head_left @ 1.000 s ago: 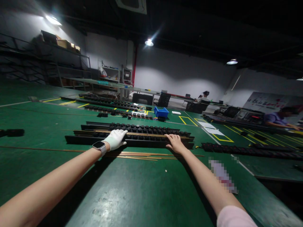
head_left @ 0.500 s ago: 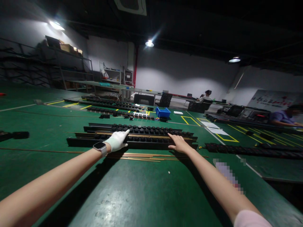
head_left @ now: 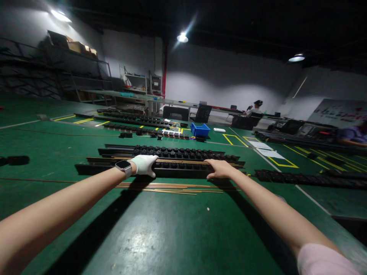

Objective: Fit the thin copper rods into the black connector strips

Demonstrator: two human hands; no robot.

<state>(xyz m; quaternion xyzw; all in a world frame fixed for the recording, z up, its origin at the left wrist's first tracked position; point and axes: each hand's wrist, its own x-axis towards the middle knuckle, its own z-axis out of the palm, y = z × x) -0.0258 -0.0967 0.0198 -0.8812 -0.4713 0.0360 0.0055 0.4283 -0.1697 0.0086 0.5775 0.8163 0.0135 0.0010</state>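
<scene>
Gloved left hand [head_left: 144, 164] and bare right hand [head_left: 221, 169] curl fingers over the black rail [head_left: 177, 169], gripping its near edge; brass rods [head_left: 172, 187] lie just below the fingers.

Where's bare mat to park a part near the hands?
Free: green mat between the arms, bordered ahead by brass rods. Crowded: black rail under left hand and right hand.

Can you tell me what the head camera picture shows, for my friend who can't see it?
Two arms reach across a green table: the left hand, in a white glove with a watch on its wrist, and the bare right hand both rest on a long black rail. Thin brass rods lie just in front of it.
</scene>
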